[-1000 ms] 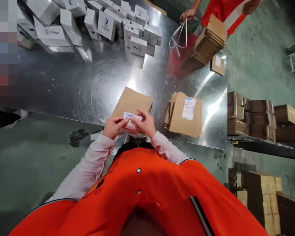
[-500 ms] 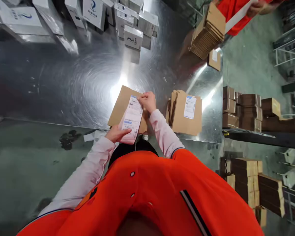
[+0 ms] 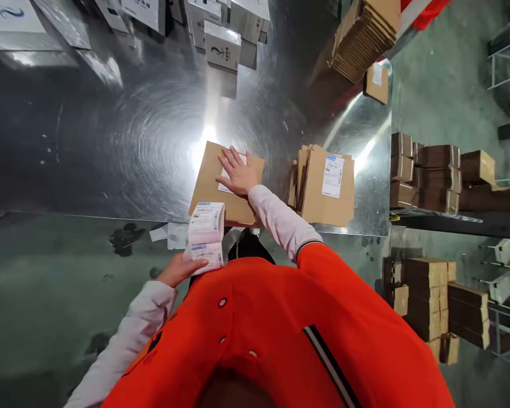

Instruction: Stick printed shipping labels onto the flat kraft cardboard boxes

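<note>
My right hand (image 3: 238, 173) lies flat, fingers spread, over a white shipping label (image 3: 226, 187) on a flat piece of brown cardboard (image 3: 204, 175). Much of that label is hidden under the palm and fingers. Below and to the left, my left hand (image 3: 182, 268) is closed on a strip of printed shipping labels (image 3: 206, 226), whose upper end overlaps the cardboard's near corner. To the right sits a stack of flat cardboard pieces (image 3: 314, 198), and its top piece carries a label (image 3: 332, 176).
White boxes (image 3: 222, 45) stand at the back of the shiny metal table (image 3: 153, 130). A tall cardboard stack (image 3: 361, 39) and a labelled cardboard piece (image 3: 377, 82) are at its far right. Brown cartons (image 3: 437, 164) sit beyond the right edge; part of a person's red clothing (image 3: 431, 14) shows behind.
A label now lies on the cardboard under my right hand, which has opened flat from a pinch. My left hand has drawn the label strip down and left, towards my body.
</note>
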`<state>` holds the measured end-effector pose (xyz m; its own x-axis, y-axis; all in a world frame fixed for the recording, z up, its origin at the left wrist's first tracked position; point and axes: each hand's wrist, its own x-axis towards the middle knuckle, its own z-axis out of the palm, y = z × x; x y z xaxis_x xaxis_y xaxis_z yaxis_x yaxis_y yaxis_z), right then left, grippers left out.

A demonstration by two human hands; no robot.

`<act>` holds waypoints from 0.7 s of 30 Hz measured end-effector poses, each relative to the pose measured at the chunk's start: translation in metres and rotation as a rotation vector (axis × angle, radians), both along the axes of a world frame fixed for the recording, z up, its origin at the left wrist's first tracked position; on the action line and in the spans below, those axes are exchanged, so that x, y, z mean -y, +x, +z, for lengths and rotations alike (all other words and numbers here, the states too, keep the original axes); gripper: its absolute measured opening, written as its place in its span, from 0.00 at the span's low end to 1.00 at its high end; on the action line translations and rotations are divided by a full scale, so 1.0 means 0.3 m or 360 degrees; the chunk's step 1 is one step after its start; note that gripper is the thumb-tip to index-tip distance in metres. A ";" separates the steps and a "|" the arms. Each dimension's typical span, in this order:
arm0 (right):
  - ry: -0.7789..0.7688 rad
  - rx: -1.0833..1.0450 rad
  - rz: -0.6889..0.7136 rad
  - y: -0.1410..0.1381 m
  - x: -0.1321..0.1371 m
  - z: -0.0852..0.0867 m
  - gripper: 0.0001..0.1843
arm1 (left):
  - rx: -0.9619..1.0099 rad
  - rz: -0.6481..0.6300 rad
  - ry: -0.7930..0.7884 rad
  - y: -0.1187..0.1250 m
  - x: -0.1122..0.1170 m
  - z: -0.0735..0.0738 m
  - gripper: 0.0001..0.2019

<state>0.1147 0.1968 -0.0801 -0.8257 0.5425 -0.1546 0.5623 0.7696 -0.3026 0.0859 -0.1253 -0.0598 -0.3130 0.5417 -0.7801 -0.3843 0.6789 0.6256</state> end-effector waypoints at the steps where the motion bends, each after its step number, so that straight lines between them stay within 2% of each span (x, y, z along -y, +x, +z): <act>1: 0.0011 0.0022 0.0028 0.003 0.026 -0.003 0.39 | -0.0051 0.0064 0.0005 -0.027 0.004 0.009 0.28; 3: 0.0007 0.0022 0.0119 0.030 0.083 -0.005 0.40 | -0.0168 0.0225 0.0050 -0.097 -0.035 0.025 0.28; 4: -0.0027 0.0002 0.0258 0.055 0.113 -0.002 0.39 | -0.0236 0.0301 0.0091 -0.134 -0.079 0.030 0.29; 6: -0.0141 -0.0053 0.0573 0.129 0.170 0.011 0.33 | -0.0388 0.0416 0.0162 -0.202 -0.201 0.034 0.28; 7: -0.0178 -0.0070 0.0569 0.172 0.193 0.020 0.29 | -0.0503 0.0418 0.0177 -0.228 -0.273 0.033 0.26; 8: -0.0187 -0.0070 0.0399 0.217 0.213 0.029 0.26 | -0.0624 0.0378 0.0177 -0.249 -0.344 0.031 0.23; 11: -0.0149 0.0036 -0.0575 0.322 0.255 0.052 0.27 | -0.0923 0.0017 0.0124 -0.274 -0.518 0.026 0.17; 12: -0.0166 0.0073 -0.0784 0.341 0.268 0.056 0.29 | -0.0978 -0.0091 0.0120 -0.271 -0.552 0.030 0.17; 13: -0.0202 0.0087 -0.0889 0.351 0.281 0.058 0.30 | -0.1012 -0.0162 0.0122 -0.264 -0.571 0.039 0.17; 15: -0.0289 -0.0013 -0.0931 0.354 0.305 0.059 0.33 | -0.1082 -0.0196 0.0125 -0.241 -0.571 0.078 0.19; 17: -0.0402 -0.0326 -0.0949 0.357 0.308 0.066 0.35 | -0.1137 -0.0154 0.0085 -0.215 -0.535 0.143 0.20; 19: -0.0574 -0.0799 -0.0985 0.402 0.270 0.098 0.35 | -0.1114 0.0032 0.0101 -0.193 -0.484 0.220 0.22; 21: -0.0631 -0.1227 -0.1058 0.518 0.181 0.170 0.34 | -0.1019 0.0236 0.0321 -0.180 -0.438 0.294 0.25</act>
<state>0.2700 0.1424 -0.0292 -0.3356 0.9419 0.0164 0.3826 0.1522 -0.9113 0.0320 0.0060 0.0284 -0.7610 0.5726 -0.3049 0.0235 0.4940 0.8691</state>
